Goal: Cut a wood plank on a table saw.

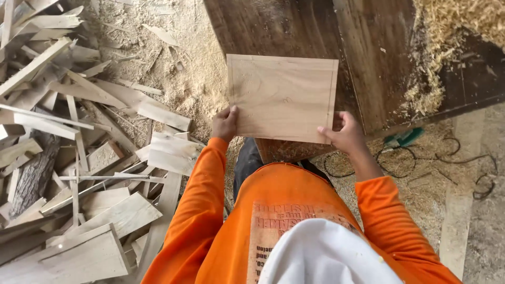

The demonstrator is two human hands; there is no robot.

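Both hands hold a pale square board (282,98) up in front of the person, over the near edge of a dark bench (315,31). The left hand (225,124) grips the board's lower left corner, thumb on the upper face and fingers curled beneath it. The right hand (344,132) pinches the lower right corner, thumb lying along the bottom edge and fingers tucked behind the wood. The board is roughly level and slightly turned, with a thin scored line running just inside its top, left and right edges. Its face is clean, light wood with faint grain. Orange sleeves (197,210) run down from both wrists to an orange shirt with a printed patch, and a white cloth (326,257) fills the bottom of the view. To the left lies a heap of offcuts (79,158), flat slats and short planks piled at all angles, with a piece of bark-covered log (34,176) among them. Sawdust (179,58) covers the floor between the heap and the bench. Coarser shavings (463,31) are piled at the upper right on the bench. A thin dark cable (421,158) loops across the floor on the right, near a green object (402,138) I cannot identify.
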